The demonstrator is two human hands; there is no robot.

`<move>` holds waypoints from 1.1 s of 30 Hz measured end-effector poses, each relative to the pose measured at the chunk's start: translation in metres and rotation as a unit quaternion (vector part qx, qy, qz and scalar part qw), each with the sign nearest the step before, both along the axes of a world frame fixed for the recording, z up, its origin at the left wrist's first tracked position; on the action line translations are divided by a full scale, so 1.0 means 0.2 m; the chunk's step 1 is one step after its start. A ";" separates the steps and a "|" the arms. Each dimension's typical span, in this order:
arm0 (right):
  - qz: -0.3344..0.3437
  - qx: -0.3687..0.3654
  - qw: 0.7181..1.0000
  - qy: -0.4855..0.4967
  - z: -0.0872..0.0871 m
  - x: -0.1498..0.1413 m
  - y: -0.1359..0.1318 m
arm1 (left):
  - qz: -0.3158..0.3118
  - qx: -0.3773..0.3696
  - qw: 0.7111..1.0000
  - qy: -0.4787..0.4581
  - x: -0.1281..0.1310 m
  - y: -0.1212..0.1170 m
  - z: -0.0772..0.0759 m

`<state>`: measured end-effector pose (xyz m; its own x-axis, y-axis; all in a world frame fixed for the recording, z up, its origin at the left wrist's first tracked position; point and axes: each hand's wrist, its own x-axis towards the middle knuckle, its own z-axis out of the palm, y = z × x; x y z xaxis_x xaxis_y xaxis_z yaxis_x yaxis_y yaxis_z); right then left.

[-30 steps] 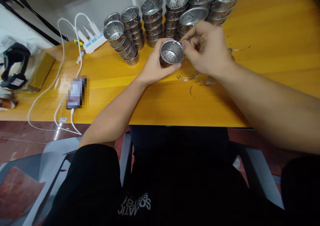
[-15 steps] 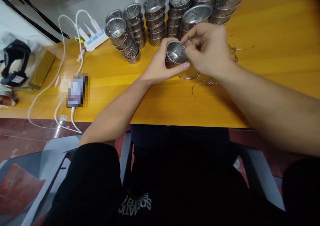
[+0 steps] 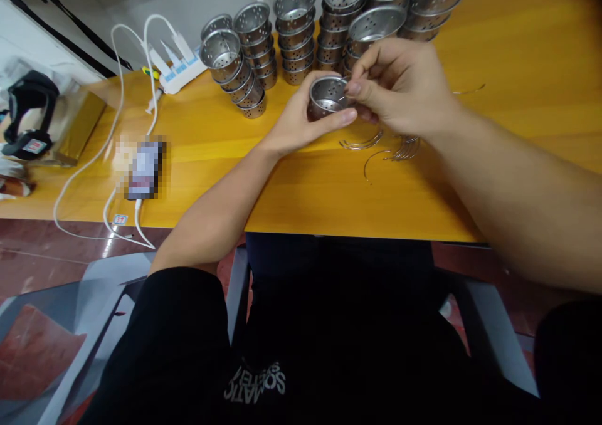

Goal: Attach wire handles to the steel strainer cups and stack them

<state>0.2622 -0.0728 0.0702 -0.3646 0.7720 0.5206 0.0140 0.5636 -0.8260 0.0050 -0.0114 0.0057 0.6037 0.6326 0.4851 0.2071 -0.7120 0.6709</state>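
My left hand [image 3: 301, 115] wraps round a small perforated metal cup [image 3: 324, 94], its mouth tipped up toward me. Thumb and fingers press on the cup's sides. At the cup's right rim my right hand [image 3: 399, 83] is closed in a pinch on a thin wire handle [image 3: 342, 81], part of which shows inside the cup; the fingers hide the rest. Below the hands, several curved wire handles [image 3: 407, 149] lie loose on the yellow table [image 3: 301, 193]. One separate curved wire [image 3: 367, 165] lies a little nearer to me.
Stacks of perforated metal cups [image 3: 296, 33] stand along the back of the table. To the left are a white power strip [image 3: 181, 71] with cables, a phone [image 3: 145, 169] on a charging cable, and a cardboard box [image 3: 82, 127] with a black strapped device [image 3: 31, 115].
My right hand has shifted slightly right and turned, and a curved piece of wire now shows within the cup. My left hand has tilted the cup a little.
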 end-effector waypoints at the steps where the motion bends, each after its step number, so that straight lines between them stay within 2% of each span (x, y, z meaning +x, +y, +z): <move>1: -0.001 -0.003 1.000 0.002 0.00 0.00 0.00 | 0.003 0.009 1.000 -0.001 0.01 -0.01 0.00; 6: 0.020 -0.019 1.000 0.000 -0.01 0.00 0.01 | 0.053 0.020 0.998 0.035 0.02 -0.03 0.02; 15: 0.006 -0.011 1.000 -0.015 -0.01 0.00 -0.01 | 0.048 0.037 0.998 0.033 0.01 -0.01 -0.01; 17: -0.006 0.007 1.000 -0.021 -0.02 0.00 -0.01 | 0.049 0.037 0.998 0.031 0.02 -0.02 0.00; 21: -0.077 0.063 0.994 -0.038 -0.04 0.01 0.00 | 0.073 0.021 0.997 0.028 0.03 -0.04 0.02; 25: -0.141 0.139 0.974 -0.108 -0.02 0.05 -0.02 | 0.085 0.005 0.996 0.023 0.03 -0.05 0.05; 29: -0.128 0.184 0.960 -0.169 0.01 0.07 -0.04 | 0.086 0.006 0.996 0.024 0.01 -0.04 0.06; 33: -0.110 0.187 0.950 -0.225 -0.02 0.08 -0.01 | 0.085 0.006 0.996 0.026 0.00 -0.04 0.06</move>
<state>0.2781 -0.0757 0.0655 -0.4659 0.6469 0.6037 0.4694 0.7590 -0.4512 0.0041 -0.0193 0.0174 0.5125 0.7228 0.4635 0.3598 -0.6709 0.6484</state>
